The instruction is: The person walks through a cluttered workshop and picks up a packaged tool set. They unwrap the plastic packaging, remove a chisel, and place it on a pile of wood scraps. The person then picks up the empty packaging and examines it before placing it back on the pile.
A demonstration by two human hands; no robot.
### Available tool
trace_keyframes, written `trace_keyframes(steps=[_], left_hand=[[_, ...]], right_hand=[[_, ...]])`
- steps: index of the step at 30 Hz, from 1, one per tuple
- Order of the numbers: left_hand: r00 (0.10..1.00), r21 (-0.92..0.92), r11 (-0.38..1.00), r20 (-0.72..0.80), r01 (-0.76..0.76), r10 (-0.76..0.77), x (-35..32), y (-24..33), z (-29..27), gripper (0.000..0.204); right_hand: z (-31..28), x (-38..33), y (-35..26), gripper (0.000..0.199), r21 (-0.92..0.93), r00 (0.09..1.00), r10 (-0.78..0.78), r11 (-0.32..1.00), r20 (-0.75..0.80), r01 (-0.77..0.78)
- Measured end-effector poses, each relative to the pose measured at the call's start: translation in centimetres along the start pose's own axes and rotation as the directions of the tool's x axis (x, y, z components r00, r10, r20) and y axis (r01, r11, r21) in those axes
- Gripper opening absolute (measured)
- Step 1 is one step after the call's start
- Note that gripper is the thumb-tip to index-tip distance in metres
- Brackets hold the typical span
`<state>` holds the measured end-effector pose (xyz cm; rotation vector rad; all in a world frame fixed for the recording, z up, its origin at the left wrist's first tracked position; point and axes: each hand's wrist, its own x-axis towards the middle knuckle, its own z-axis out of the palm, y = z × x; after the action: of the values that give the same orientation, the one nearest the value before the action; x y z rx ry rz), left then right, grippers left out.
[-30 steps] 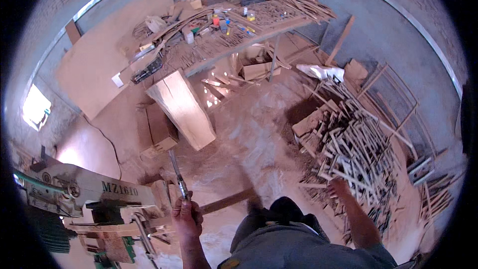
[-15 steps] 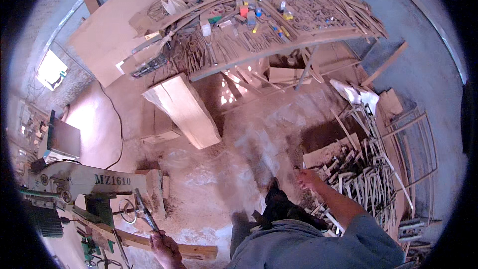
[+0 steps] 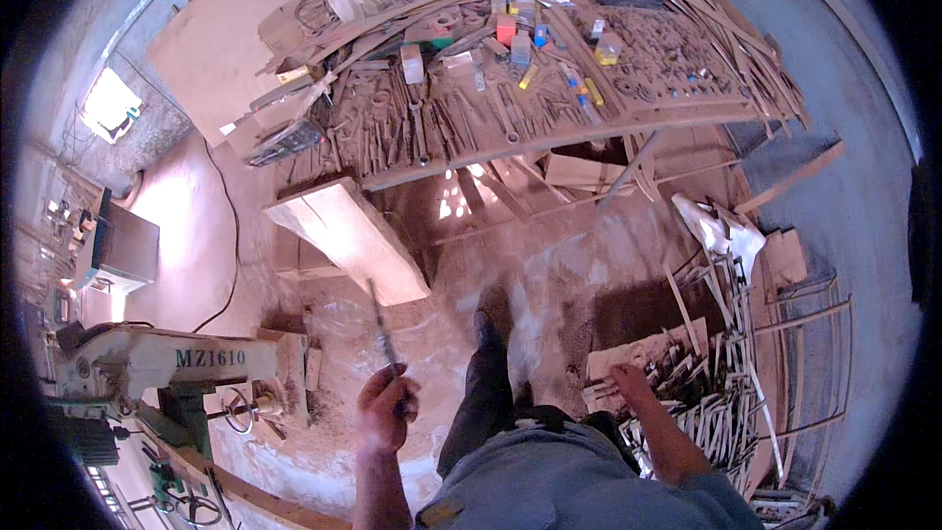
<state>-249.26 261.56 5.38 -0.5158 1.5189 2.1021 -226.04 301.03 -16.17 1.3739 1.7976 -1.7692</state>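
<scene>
Sawdust covers the workshop floor (image 3: pixel 549 265) around the person's dark shoe (image 3: pixel 488 326), which serves as the landmark. Just left of the shoe, the left hand (image 3: pixel 385 408) is closed in a fist-like grip around the lower end of a thin metal rod-like tool (image 3: pixel 381 322), whose shaft points up and slightly left, away from the person. Right of the shoe and lower, the right hand (image 3: pixel 628 382) hangs beside a heap of thin wooden strips (image 3: pixel 726 373); whether its grip is wide or narrow cannot be told. Up and left of the shoe lies a thick pale wooden plank (image 3: pixel 345 240). Farther above the shoe stretches a cluttered tabletop (image 3: pixel 549 88) spread with hand tools. Far left of the shoe stands a grey woodworking machine (image 3: pixel 157 363).
</scene>
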Motion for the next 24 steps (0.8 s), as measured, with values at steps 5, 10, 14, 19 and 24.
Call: trace_keyframes(steps=[5, 10, 14, 19, 24], left_hand=[[0.954, 0.042, 0.990, 0.266, 0.133, -0.139, 12.7, 0.4, 7.1, 0.028], [0.910, 0.210, 0.966, 0.353, 0.152, -0.220, 24.4, 0.3, 14.5, 0.031], [0.910, 0.345, 0.927, 0.318, 0.148, -0.264, 31.4, 0.7, 19.2, 0.031], [0.952, 0.375, 0.924, 0.248, 0.079, -0.182, 35.7, 3.2, 24.4, 0.018], [0.996, 0.606, 0.795, 0.076, -0.013, -0.042, 42.0, 1.5, 26.6, 0.026]], right_hand=[[-6.5, 3.4, 3.5, 0.032, 0.148, 0.984, 0.132, 0.982, -0.122, -0.114], [-7.4, 3.1, -2.1, 0.017, 0.475, 0.910, 0.374, 0.843, -0.177, -0.254], [-7.7, 7.2, -0.2, 0.017, 0.799, 0.984, 0.128, 0.575, 0.123, -0.175], [-4.9, 9.1, -15.9, 0.022, 0.042, 0.960, 0.260, 0.965, -0.103, -0.257], [-10.3, 19.5, -18.5, 0.026, 0.295, 0.939, 0.344, 0.898, -0.009, -0.326]])
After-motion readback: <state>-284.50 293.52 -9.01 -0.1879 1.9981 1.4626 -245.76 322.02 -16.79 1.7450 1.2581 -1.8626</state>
